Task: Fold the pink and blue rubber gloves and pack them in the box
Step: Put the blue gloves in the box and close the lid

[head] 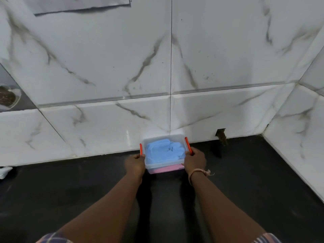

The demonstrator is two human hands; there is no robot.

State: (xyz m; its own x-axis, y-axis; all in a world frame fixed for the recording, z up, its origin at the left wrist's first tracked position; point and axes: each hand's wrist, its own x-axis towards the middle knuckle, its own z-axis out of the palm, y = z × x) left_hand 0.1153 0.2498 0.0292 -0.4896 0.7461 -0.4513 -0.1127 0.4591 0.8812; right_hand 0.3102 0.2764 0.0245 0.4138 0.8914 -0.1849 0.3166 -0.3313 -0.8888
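Note:
A clear plastic box (pixel 164 138) with a lid on and two orange side clips stands on the black counter against the marble wall. Through the lid I see the folded blue gloves (pixel 164 151); the pink gloves (pixel 168 168) show below them through the front wall. My left hand (pixel 135 164) holds the box's left side, thumb by the left clip (pixel 141 149). On the opposite side my right hand (pixel 195 161) grips the box, fingers over the right clip (pixel 188 144).
The black counter (pixel 78 190) runs out to both sides. White marble tiles rise behind and at the right corner. A small hole (pixel 221 135) gapes in the wall base right of the box. A white scrap (pixel 4 172) lies far left.

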